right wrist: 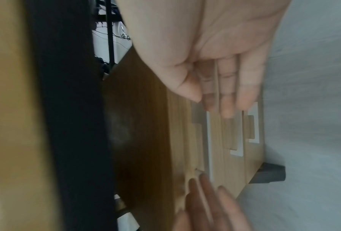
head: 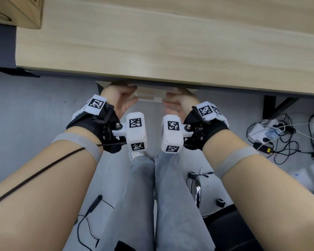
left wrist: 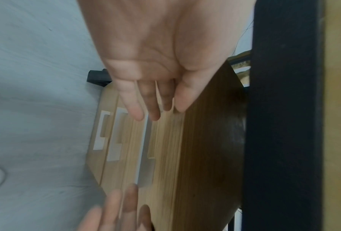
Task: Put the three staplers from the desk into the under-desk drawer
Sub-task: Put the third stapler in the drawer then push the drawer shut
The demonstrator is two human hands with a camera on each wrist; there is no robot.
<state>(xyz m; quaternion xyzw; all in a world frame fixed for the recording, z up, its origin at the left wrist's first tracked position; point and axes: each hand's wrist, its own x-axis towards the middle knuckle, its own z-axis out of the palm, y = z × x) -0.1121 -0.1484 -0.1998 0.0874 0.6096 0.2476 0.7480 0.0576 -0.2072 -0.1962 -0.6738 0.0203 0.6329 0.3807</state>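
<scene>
No stapler shows in any view. My left hand (head: 122, 98) and right hand (head: 176, 102) reach under the front edge of the light wooden desk (head: 170, 42), side by side at the wooden drawer unit (head: 150, 96). In the left wrist view the left hand (left wrist: 155, 112) has straight fingers with the tips at the top drawer front (left wrist: 165, 148), holding nothing. In the right wrist view the right hand (right wrist: 219, 106) does the same against the drawer fronts (right wrist: 221, 140). White recessed handles (left wrist: 100, 129) mark the lower drawers. The wrist views are blurred, so I cannot tell whether the top drawer stands out.
A light wooden box (head: 13, 11) sits on the desk's far left corner. A black desk frame bar (left wrist: 284, 109) runs above the drawers. A power strip with tangled cables (head: 272, 134) lies on the grey floor at right. A chair base (head: 198, 189) stands beside my legs.
</scene>
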